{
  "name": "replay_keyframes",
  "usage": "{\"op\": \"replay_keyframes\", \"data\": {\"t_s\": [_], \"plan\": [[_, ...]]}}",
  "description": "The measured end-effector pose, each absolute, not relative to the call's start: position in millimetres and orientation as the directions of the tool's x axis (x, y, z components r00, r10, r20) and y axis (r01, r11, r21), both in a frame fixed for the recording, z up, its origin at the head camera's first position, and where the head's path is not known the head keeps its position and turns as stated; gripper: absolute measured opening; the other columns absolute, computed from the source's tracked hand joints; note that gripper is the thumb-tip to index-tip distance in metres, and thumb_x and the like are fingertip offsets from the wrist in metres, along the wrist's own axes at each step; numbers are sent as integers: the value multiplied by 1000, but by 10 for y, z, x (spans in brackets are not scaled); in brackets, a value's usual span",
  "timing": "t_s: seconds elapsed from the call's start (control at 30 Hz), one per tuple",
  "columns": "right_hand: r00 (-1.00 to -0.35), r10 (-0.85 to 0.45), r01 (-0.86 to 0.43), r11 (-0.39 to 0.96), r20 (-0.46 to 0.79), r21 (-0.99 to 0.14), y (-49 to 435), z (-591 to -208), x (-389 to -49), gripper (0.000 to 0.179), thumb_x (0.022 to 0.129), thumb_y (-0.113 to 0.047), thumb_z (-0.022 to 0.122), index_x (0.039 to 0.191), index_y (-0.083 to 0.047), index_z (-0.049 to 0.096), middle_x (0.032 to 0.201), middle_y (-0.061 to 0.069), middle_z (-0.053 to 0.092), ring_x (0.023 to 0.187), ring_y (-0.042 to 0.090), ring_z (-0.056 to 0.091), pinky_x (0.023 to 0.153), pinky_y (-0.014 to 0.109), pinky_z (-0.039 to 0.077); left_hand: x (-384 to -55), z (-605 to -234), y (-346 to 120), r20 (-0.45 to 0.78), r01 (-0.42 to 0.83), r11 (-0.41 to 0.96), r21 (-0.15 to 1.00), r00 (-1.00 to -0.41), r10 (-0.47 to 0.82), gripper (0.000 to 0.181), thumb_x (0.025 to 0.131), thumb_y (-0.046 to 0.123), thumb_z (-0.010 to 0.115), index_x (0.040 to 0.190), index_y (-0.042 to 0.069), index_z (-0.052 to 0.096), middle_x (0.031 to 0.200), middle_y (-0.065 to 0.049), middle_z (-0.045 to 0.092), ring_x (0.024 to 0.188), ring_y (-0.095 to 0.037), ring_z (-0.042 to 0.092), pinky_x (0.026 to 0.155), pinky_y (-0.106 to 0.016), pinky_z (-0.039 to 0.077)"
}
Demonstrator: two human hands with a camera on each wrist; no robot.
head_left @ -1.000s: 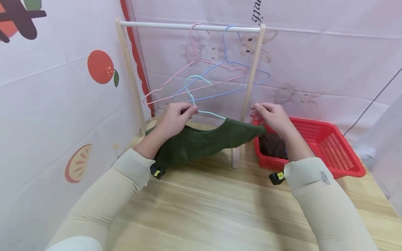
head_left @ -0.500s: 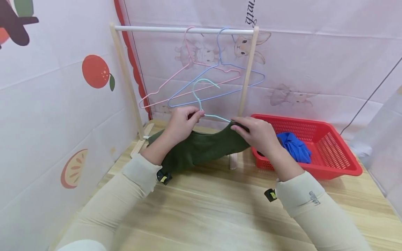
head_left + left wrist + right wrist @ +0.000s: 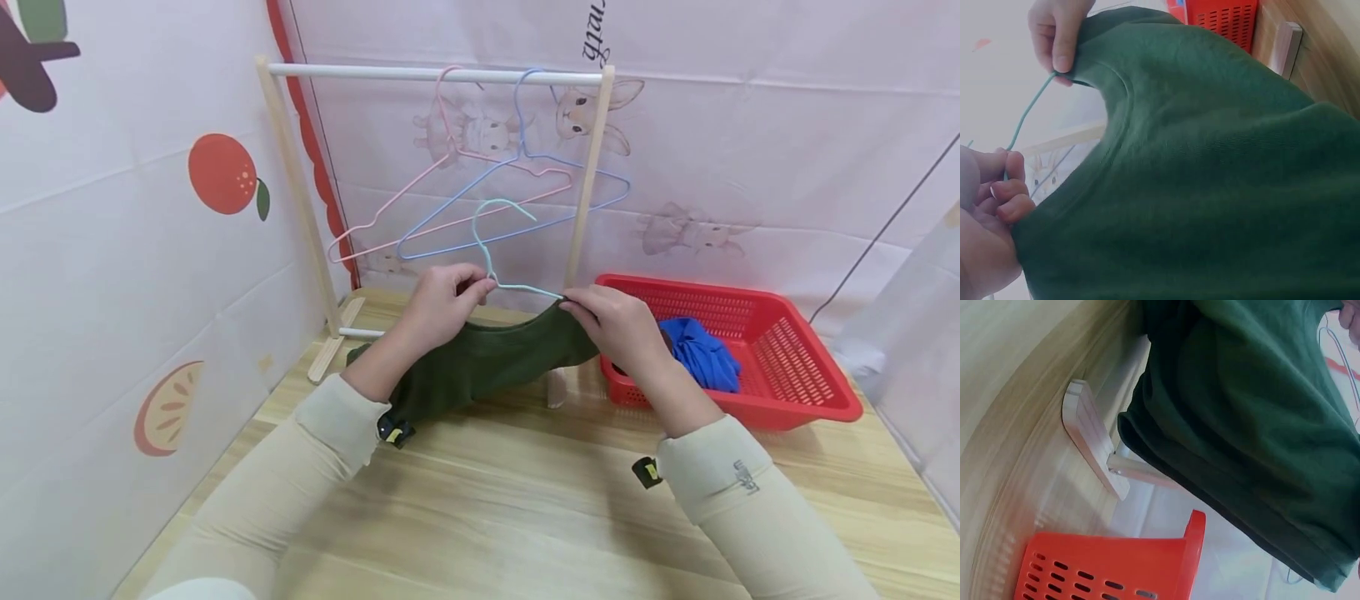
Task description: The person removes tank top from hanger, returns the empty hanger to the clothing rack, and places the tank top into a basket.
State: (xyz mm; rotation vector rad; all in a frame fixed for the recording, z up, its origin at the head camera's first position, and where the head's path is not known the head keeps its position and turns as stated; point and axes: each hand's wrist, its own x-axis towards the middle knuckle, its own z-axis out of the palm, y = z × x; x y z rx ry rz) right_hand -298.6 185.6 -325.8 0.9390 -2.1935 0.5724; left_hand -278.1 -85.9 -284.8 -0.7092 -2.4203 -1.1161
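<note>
A dark green shirt point(image 3: 510, 354) hangs from a mint-green hanger point(image 3: 527, 288) above the table, its hook pointing up. My left hand point(image 3: 442, 308) pinches the hanger just below the hook. At the shirt's right shoulder, my right hand point(image 3: 621, 327) pinches the neckline edge, where the hanger's arm goes under the cloth. The wide neck opening and shirt front point(image 3: 1210, 156) fill much of the left wrist view. In the right wrist view the lower part of the shirt point(image 3: 1241, 431) droops in folds. The hanger's far arm is hidden by my left hand and the cloth.
A wooden rack with a white rail point(image 3: 375, 72) stands behind, carrying a pink hanger point(image 3: 405, 187) and a blue hanger point(image 3: 457, 200). To the right, a red basket point(image 3: 810, 358) holds a blue cloth point(image 3: 701, 354) and something dark. Patterned sheets line the walls.
My right hand has moved left from the shirt's sleeve end to the neckline and taken hold there. My left hand, with the hanger, has shifted slightly right and down in view.
</note>
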Motion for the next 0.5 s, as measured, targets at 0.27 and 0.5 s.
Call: {"op": "replay_keyframes", "data": {"t_s": [0.27, 0.5], "plan": [[-568, -423, -690, 712, 706, -129, 1955, -3267, -3051, 25, 91, -17, 71, 116, -15, 72, 94, 7, 71, 84, 23, 67, 80, 42, 58, -2740, -2830, -943, 532, 587, 545, 598, -800, 277, 17, 97, 18, 63, 89, 6, 72, 74, -4, 66, 60, -17, 48, 53, -25, 38], [-594, -373, -642, 754, 713, -140, 2063, -3271, -3085, 23, 91, -18, 70, 114, -13, 73, 99, 10, 72, 93, 28, 68, 86, 47, 56, -2697, -2811, -999, 519, 579, 518, 630, -809, 275, 17, 97, 21, 63, 91, 7, 71, 73, -5, 64, 62, -18, 50, 55, -26, 40]]}}
